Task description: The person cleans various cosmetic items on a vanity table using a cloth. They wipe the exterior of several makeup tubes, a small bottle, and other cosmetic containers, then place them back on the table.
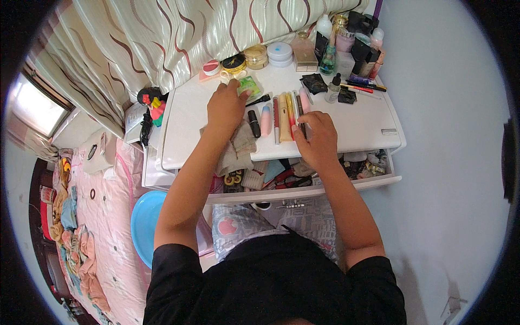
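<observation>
My left hand (226, 106) is over the white dresser top, its thumb and fingers at the edge of a green packet (249, 86). I cannot tell whether it grips the packet. Beneath that wrist lies a crumpled grey cloth (239, 148), hanging into the open drawer (300, 195). My right hand (319, 138) rests at the right end of a row of slim cosmetics, thumb and fingertips touching it. In that row lie a beige tube (284, 118), a dark red tube (276, 120), a pink-and-blue tube (265, 122) and a black lipstick-like tube (254, 124).
Bottles and jars crowd the back right, with a dropper bottle (333, 89) and black sachets (313, 83) before them. A white round jar (280, 53) stands by the curtain (195, 36). Small items fill the drawer. A blue basin (146, 223) is at left, beside a bed (109, 235).
</observation>
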{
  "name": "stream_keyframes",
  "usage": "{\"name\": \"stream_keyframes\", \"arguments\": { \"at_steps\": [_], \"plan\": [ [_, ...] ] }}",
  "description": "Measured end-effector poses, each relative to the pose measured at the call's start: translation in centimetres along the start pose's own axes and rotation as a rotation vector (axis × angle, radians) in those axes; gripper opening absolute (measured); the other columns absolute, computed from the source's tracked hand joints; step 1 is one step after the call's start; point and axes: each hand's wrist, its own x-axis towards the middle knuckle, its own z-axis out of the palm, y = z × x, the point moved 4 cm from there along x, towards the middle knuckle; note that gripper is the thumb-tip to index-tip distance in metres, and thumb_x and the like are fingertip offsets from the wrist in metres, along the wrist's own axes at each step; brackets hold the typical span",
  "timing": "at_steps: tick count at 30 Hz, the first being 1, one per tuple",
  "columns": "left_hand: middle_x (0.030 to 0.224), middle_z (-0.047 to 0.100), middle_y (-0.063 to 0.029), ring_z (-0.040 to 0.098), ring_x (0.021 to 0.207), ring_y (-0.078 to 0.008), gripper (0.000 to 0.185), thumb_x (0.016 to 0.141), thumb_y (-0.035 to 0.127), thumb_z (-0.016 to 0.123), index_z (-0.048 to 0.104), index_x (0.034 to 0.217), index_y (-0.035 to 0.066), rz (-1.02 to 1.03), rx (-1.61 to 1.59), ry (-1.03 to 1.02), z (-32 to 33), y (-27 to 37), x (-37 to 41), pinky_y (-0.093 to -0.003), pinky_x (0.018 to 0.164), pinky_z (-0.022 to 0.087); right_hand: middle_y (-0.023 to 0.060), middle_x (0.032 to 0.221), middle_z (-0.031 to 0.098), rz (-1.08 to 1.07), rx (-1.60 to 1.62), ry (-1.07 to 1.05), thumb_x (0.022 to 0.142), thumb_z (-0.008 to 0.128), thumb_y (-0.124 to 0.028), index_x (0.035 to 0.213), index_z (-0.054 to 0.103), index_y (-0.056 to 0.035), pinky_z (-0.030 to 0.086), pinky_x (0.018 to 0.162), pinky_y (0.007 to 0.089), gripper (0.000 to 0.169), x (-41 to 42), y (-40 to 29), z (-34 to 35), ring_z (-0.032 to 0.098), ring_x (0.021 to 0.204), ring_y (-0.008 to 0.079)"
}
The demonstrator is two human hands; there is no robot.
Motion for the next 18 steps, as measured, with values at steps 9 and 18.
{"name": "stream_keyframes", "arguments": {
  "at_steps": [9,18],
  "plan": [
    [0.091,0.07,-0.0262,0.072,0.085,-0.0393,0.068,0.086,0.062,0.065,0.058,0.106,-0.002,-0.105,0.216,-0.189,0.6,2.3,2.2,-0.0474,0.071,0.058,0.0142,0.104,0.066,0.007,0.017,0.012,0.081,0.074,-0.012,0.096,0.065,-0.0068,0.049,0.088,0.0435,0.018,0.0,0.1,-0.1,0.06,0.1,0.0334],
    [0.095,0.071,-0.026,0.071,0.087,-0.0394,0.06,0.076,0.045,0.073,0.06,0.11,-0.002,-0.13,0.127,-0.159,1.2,1.9,2.3,-0.0478,0.075,0.058,0.0154,0.102,0.064,0.01,0.022,-0.001,0.082,0.073,-0.017,0.095,0.065,-0.0047,0.049,0.085,0.0461,0.02,0.1,-0.1,-0.2,0.059,0.096,0.0347]
  ]
}}
